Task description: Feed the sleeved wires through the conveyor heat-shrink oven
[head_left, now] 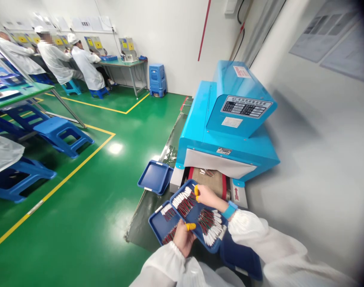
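My left hand (183, 238), with a yellow finger cot on the thumb, grips the near edge of a blue tray (196, 217) filled with several small red-and-green wired parts with white ends. My right hand (206, 196), a yellow cot on one finger and a blue wrist strap at the cuff, reaches over the tray's far end with fingers closed in a pinch on something I cannot make out. A second blue tray (165, 227) with similar parts lies under the first. Several parts (207, 172) lie on the conveyor belt.
A blue conveyor oven (229, 123) stands right ahead against the white wall. An empty blue tray (154, 177) rests left of its mouth. Blue stools (62, 133) and a green table stand to the left. People in white coats sit at benches far left.
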`<state>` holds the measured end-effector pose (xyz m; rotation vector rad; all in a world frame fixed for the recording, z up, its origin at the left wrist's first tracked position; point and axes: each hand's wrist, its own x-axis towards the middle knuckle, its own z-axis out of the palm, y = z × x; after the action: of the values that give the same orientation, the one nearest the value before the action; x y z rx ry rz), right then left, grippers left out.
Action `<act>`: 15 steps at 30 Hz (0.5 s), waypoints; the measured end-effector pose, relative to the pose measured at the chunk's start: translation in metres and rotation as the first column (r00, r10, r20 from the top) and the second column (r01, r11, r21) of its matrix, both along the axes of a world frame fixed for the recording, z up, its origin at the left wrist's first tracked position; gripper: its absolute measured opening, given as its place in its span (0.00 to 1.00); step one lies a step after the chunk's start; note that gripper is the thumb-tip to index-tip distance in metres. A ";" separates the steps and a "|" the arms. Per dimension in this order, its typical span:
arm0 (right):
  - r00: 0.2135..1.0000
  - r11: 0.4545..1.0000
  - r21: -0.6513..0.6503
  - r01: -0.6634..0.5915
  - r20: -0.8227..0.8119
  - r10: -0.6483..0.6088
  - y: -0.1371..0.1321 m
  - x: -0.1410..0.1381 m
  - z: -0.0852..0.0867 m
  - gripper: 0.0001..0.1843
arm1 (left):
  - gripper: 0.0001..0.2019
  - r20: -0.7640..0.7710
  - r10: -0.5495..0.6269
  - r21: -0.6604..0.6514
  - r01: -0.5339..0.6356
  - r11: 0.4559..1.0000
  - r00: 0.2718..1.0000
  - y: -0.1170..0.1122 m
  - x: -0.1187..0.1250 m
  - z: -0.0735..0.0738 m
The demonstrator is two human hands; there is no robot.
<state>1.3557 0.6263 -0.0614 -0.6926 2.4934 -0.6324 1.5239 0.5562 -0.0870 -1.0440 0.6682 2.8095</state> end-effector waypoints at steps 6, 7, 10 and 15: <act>0.998 0.992 -0.115 0.054 0.043 -0.049 0.024 -0.027 0.001 0.10 | 0.31 0.037 0.016 0.016 -0.016 1.000 0.999 -0.002 0.000 -0.010; 0.997 0.988 -0.136 0.068 0.045 -0.062 0.028 -0.032 0.001 0.10 | 0.31 0.031 0.010 0.017 -0.011 1.000 0.999 -0.002 0.000 -0.011; 0.994 0.976 -0.193 0.105 0.030 -0.101 0.040 -0.046 -0.002 0.09 | 0.30 0.019 0.004 0.010 -0.004 1.000 1.000 -0.003 0.001 -0.012; 0.982 0.945 -0.269 0.188 0.018 -0.190 0.055 -0.070 -0.019 0.08 | 0.29 0.024 0.017 -0.005 -0.017 1.000 1.000 -0.005 0.003 -0.015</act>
<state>1.2860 0.6814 -0.0800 -0.5529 2.5259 -1.0574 1.5271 0.5515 -0.1023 -1.0877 0.6668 2.8064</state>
